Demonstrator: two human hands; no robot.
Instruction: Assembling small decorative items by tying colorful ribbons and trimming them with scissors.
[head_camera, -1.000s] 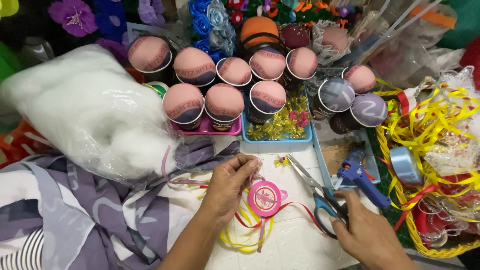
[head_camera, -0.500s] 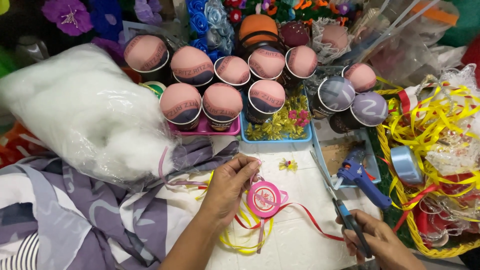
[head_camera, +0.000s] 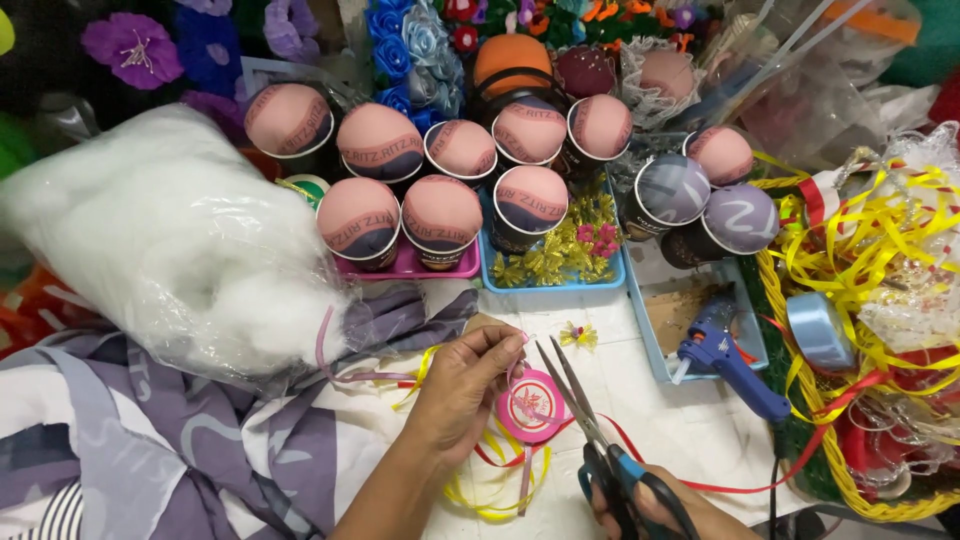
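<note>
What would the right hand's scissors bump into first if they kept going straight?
Probably the thin pink ribbon strand that the left hand pinches above the round pink ribbon spool; depth is unclear.

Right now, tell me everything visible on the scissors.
The scissors have plain metal blades and dark handle loops with a blue inner trim. The right hand holds them by the loops at the bottom edge. The blades are slightly open, pointing up and left, tips beside the pink ribbon spool that the left hand steadies.
</note>
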